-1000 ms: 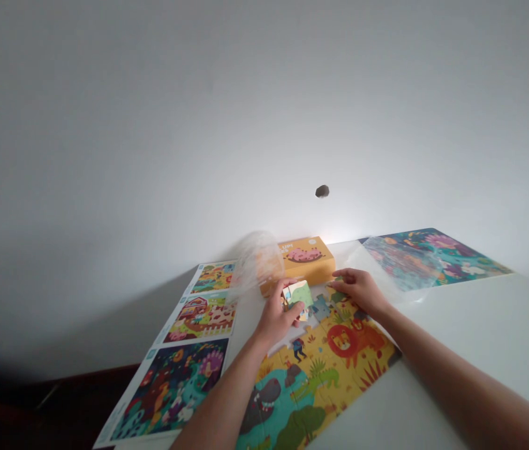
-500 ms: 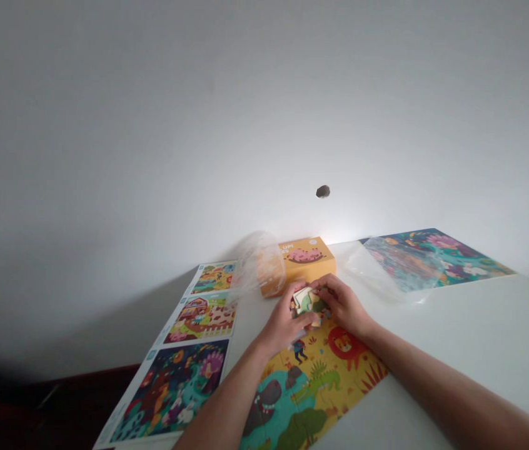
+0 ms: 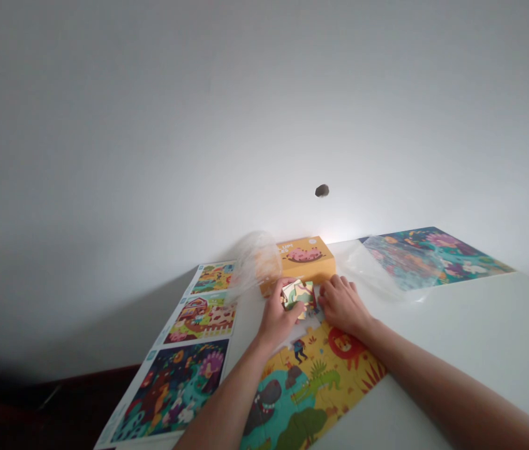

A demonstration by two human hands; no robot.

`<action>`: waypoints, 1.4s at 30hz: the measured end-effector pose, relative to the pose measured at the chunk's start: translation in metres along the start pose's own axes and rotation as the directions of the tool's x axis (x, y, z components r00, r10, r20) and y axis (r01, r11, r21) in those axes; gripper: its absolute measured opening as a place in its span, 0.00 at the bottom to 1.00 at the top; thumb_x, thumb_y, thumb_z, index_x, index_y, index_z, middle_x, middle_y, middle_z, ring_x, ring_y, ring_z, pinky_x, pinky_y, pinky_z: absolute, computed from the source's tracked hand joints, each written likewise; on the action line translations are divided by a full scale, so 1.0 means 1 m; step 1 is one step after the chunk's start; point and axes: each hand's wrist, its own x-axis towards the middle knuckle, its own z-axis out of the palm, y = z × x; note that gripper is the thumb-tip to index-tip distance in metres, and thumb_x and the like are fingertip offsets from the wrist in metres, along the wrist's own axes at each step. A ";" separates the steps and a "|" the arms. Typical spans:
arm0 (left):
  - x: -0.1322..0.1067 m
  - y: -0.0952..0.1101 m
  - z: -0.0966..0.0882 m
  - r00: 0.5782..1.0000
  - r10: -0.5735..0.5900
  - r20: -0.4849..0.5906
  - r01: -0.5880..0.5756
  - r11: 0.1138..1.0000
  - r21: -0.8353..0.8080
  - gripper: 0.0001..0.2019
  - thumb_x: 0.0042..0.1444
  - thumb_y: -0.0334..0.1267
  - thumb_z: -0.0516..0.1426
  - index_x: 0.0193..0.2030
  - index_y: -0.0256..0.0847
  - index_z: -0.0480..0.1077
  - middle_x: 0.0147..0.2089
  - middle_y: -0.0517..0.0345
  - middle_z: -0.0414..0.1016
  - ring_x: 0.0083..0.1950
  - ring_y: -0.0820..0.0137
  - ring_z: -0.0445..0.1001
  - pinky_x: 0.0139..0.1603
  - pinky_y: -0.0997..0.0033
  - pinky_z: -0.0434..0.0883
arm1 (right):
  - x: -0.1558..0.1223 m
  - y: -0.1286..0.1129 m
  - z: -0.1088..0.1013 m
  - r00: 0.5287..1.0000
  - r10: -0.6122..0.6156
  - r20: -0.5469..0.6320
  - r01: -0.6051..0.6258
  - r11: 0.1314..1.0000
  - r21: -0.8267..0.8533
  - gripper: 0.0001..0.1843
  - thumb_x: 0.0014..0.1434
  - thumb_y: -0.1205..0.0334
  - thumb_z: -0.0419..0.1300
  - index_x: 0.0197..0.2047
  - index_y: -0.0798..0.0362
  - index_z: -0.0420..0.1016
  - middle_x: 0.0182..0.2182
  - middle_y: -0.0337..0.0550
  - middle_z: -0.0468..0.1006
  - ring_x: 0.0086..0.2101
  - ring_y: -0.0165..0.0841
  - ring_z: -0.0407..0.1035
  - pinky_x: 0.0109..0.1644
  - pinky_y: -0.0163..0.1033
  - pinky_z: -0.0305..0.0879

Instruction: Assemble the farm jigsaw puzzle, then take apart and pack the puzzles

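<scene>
My left hand (image 3: 276, 317) is closed around a small stack of jigsaw pieces (image 3: 300, 296), its thumb pressed on their printed faces of green, red and cream. Just to the right, my right hand (image 3: 345, 306) rests low over the table with its fingers curled inward. Whatever its fingertips hold, if anything, is hidden. Below both hands lies a partly joined jigsaw puzzle (image 3: 302, 390) with a lion, a crocodile and a hippo on yellow and blue. A pale gap with a notched upper edge shows between the puzzle and my left hand.
Behind my hands stands a yellow box (image 3: 299, 253), with a crumpled clear plastic bag (image 3: 256, 262) against its left side. A picture sheet (image 3: 175, 387) lies left. At the back right, another clear bag (image 3: 386, 275) partly covers a dark animal puzzle (image 3: 466, 259). A white wall rises behind.
My right hand has moved away from the pieces in my left hand, down and to the right. The held pieces now show a different printed face, and the left hand has shifted slightly left.
</scene>
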 end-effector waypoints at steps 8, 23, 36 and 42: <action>0.003 -0.004 -0.001 0.999 -0.043 0.000 0.043 0.997 -0.057 0.19 0.50 0.35 0.59 0.51 0.44 0.63 0.36 0.60 0.71 0.28 0.73 0.71 0.20 0.80 0.69 | 0.006 0.011 0.004 0.998 0.023 -0.067 0.007 0.911 0.413 0.03 0.59 0.63 0.51 0.37 0.52 0.62 0.27 0.37 0.69 0.30 0.32 0.63 0.37 0.37 0.54; -0.004 0.004 0.001 0.978 -0.062 0.197 0.097 0.980 -0.172 0.28 0.49 0.39 0.63 0.57 0.45 0.61 0.51 0.52 0.70 0.36 0.69 0.74 0.26 0.75 0.74 | 0.001 0.002 -0.002 0.993 0.040 -0.114 0.026 0.852 0.523 0.12 0.62 0.53 0.54 0.45 0.50 0.64 0.32 0.41 0.76 0.31 0.33 0.68 0.36 0.37 0.61; 0.003 0.002 -0.004 0.994 0.020 -0.112 -0.026 0.998 -0.049 0.21 0.45 0.30 0.60 0.49 0.41 0.68 0.45 0.56 0.75 0.45 0.66 0.74 0.48 0.69 0.70 | -0.028 -0.026 -0.006 0.998 -0.054 0.018 0.055 0.997 -0.048 0.32 0.59 0.32 0.46 0.32 0.54 0.71 0.31 0.52 0.77 0.33 0.42 0.70 0.41 0.44 0.55; 0.004 0.004 -0.009 0.988 -0.001 -0.153 -0.009 0.998 -0.063 0.20 0.45 0.29 0.56 0.48 0.42 0.69 0.44 0.57 0.76 0.44 0.65 0.74 0.46 0.69 0.70 | -0.029 -0.025 -0.008 0.984 -0.170 0.045 0.165 0.982 0.091 0.28 0.58 0.35 0.51 0.25 0.52 0.69 0.29 0.46 0.76 0.29 0.34 0.68 0.34 0.38 0.53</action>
